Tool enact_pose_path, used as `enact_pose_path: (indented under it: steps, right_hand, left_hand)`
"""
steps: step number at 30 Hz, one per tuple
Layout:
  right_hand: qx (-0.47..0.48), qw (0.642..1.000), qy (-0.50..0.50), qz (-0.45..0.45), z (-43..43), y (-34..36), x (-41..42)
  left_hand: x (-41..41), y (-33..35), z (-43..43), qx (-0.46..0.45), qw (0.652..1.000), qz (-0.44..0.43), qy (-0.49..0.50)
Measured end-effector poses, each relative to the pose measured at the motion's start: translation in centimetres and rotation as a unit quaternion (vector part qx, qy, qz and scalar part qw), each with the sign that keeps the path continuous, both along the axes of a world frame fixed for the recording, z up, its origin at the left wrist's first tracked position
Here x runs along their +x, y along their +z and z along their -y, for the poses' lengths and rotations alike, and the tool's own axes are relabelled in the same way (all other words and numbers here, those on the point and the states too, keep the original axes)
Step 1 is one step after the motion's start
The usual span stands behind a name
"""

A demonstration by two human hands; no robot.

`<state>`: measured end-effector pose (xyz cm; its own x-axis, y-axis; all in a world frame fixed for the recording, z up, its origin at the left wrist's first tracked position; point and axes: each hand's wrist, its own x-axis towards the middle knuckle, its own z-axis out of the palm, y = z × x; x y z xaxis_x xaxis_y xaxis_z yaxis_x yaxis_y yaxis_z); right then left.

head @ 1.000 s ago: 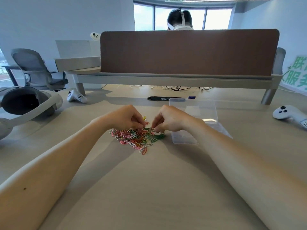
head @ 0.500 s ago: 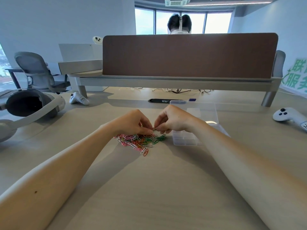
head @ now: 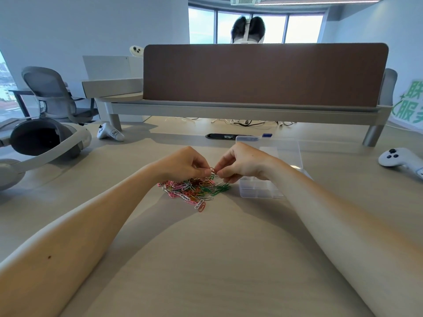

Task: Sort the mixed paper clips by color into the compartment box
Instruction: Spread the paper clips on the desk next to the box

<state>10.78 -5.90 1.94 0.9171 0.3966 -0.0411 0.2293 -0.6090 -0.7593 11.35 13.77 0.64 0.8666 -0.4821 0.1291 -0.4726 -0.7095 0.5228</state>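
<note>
Person seated at a light wood surface (head: 217, 259), both bare forearms stretched forward. Left hand (head: 185, 164) and right hand (head: 245, 163) meet just above the pile of paper clips (head: 194, 191), the two sets of tips almost touching. Fingers (head: 204, 173) curled on both hands, and thumb and forefinger of each pinch a reddish clip (head: 213, 171), held clear of the pile. One clip or two linked: cannot tell.

Pile is mixed pink, white, orange and green, with the greens gathered toward its right edge. Clear compartment box (head: 258, 191) stands just right of the pile, partly behind the right wrist, with its lid (head: 281, 149) open and tipped back. Its contents cannot be made out.

Far left is a white headset (head: 45, 143), with a white controller (head: 109, 132) beyond it. A second controller (head: 398, 157) lies far right. Brown divider (head: 263, 74) across the back.
</note>
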Motion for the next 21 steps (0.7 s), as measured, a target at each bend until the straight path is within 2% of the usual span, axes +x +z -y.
enact_pose_path:
  steps: [8,13,21]
  right_hand:
    - [-0.013,1.000,-0.023,0.013,0.24,0.00,0.03]
    - [-0.011,1.000,-0.003,0.019,-0.24,-0.06,-0.16]
    - [0.037,0.999,-0.019,-0.010,0.05,0.21,-0.29]
  left_hand:
    - [-0.01,0.05,0.00,-0.001,1.000,0.001,-0.001]
    - [-0.10,0.12,0.19,-0.004,1.000,0.010,-0.007]
    - [-0.21,0.09,0.04,-0.022,1.000,0.007,-0.007]
